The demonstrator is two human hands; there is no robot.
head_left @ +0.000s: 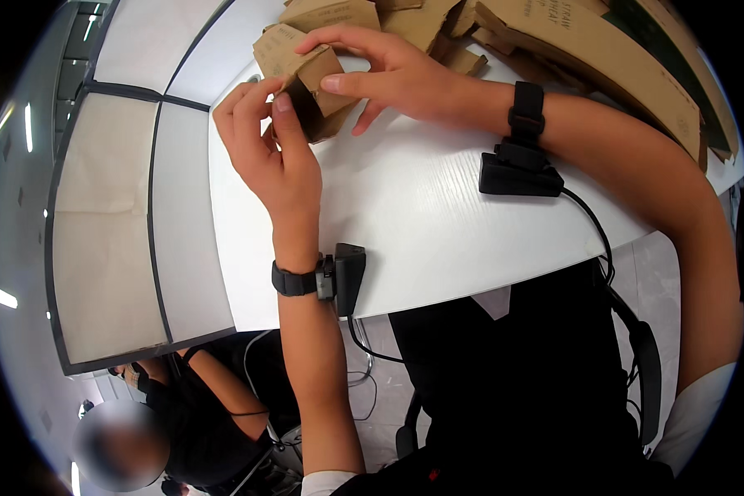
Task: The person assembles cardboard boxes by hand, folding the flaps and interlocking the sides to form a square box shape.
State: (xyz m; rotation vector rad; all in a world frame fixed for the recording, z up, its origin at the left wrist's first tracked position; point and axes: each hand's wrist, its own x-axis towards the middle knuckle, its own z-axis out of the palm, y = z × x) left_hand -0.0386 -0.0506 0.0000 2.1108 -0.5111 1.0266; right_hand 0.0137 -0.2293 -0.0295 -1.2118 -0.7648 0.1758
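Note:
A small brown cardboard box (332, 68) is held above the far left part of the white table, its dark open side facing me. My left hand (279, 142) grips the box's left edge, thumb at the front and fingers around the side. From the right, my right hand (403, 71) rests its thumb on a flap, while its index finger reaches over the top edge. The right hand's lower fingers stand away from the cardboard. Just behind the box, a printed cardboard panel (276, 49) shows; I cannot tell whether it belongs to the same box.
Flattened cardboard boxes (589, 59) bearing print are heaped along the far and right side of the white table (434, 242). A framed partition (189, 204) borders the left. Beyond it sits another person (198, 421). Black cabled devices (350, 279) are strapped to both my wrists.

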